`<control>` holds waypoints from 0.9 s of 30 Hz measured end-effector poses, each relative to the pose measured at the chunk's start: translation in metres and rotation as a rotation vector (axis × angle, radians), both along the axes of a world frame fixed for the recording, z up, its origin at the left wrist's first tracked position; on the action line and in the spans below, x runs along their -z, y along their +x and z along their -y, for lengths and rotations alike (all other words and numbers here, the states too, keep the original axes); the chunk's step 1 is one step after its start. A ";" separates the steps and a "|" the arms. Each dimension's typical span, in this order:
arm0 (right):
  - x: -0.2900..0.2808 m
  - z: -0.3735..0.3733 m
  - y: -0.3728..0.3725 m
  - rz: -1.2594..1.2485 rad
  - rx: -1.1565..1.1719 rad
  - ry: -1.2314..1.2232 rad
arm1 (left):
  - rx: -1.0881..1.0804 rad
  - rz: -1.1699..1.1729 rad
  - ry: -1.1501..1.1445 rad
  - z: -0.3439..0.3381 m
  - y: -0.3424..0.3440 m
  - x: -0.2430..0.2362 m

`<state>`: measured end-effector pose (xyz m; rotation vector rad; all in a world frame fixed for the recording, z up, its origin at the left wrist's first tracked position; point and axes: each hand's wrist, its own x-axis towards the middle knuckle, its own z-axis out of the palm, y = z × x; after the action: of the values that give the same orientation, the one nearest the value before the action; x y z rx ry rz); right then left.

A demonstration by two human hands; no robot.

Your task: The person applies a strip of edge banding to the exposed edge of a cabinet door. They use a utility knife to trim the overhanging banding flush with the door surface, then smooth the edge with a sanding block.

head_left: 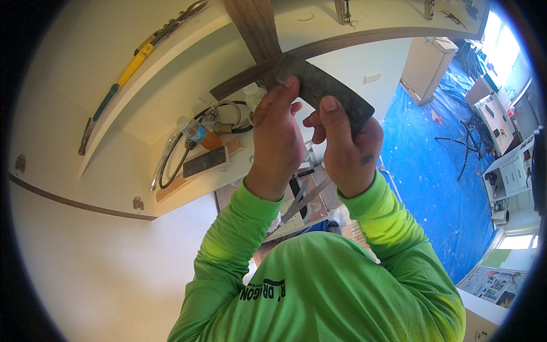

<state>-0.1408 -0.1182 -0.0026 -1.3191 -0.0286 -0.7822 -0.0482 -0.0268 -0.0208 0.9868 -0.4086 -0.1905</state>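
I hold a dark grey, grimy rectangular plate (pixel 323 84) tilted up in front of the cabinet's wooden edging. My left hand (pixel 276 139) grips its left part with curled fingers, fingertips near the plate's lower edge. My right hand (pixel 350 151) grips the right end, thumb pressed on the face and fingers curled around it. Just left of my hands, on a white shelf, lie a bottle of orange liquid (pixel 206 137), a coiled hose (pixel 166 168), a white bottle (pixel 251 91) and a dark rectangular block (pixel 202 162).
A yellow-and-green handled tool (pixel 137 62) lies on the upper left ledge. Wooden edging (pixel 250 28) crosses overhead. Below my hands are metal strips (pixel 305 199). At right, blue sheeting (pixel 421 165) covers the floor, with a wrapped panel (pixel 427 62), a cluttered table (pixel 496 119) and white drawers (pixel 513 174).
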 end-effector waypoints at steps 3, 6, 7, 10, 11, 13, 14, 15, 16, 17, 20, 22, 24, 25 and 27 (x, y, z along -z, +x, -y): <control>0.000 0.001 0.000 -0.025 -0.012 0.003 | 0.006 0.001 0.005 -0.001 0.000 -0.002; 0.000 0.003 0.002 -0.043 -0.016 -0.024 | 0.006 -0.027 -0.010 0.000 0.001 -0.004; 0.001 0.002 0.002 -0.044 -0.014 -0.025 | 0.002 -0.034 -0.015 0.000 0.002 -0.004; 0.000 0.001 0.003 -0.035 -0.014 -0.029 | 0.010 -0.048 -0.031 -0.001 0.003 -0.003; 0.000 0.000 0.003 -0.030 -0.014 -0.030 | 0.014 -0.046 -0.029 -0.001 0.003 -0.003; -0.004 -0.003 0.002 -0.007 -0.008 0.001 | 0.022 -0.040 -0.027 -0.003 0.003 -0.003; -0.005 -0.004 0.002 0.004 -0.005 0.017 | 0.013 -0.045 -0.032 -0.002 0.003 -0.004; -0.005 -0.005 0.002 -0.006 -0.005 0.015 | 0.004 -0.050 -0.038 -0.002 0.002 -0.004; -0.005 -0.005 0.001 -0.017 -0.005 0.013 | -0.004 -0.055 -0.044 -0.001 0.002 -0.005; -0.004 -0.006 0.001 -0.027 -0.004 0.010 | -0.002 -0.060 -0.057 0.000 0.002 -0.005; -0.002 -0.007 0.002 -0.019 0.000 -0.001 | 0.016 -0.073 -0.090 0.001 0.003 -0.004; 0.000 -0.007 0.003 -0.059 0.015 -0.038 | 0.041 -0.079 -0.103 0.001 0.004 -0.003; 0.003 -0.007 0.005 -0.058 0.034 -0.063 | 0.053 -0.108 -0.114 0.001 0.002 -0.004; 0.005 -0.007 0.007 -0.037 0.044 -0.070 | 0.058 -0.122 -0.119 0.001 0.001 -0.004; 0.007 -0.009 0.008 -0.007 0.056 -0.072 | 0.077 -0.137 -0.126 0.000 -0.001 -0.006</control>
<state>-0.1325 -0.1094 -0.0098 -1.3959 -0.0143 -0.8307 -0.0493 -0.0267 -0.0146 0.8295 -0.3297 -0.2969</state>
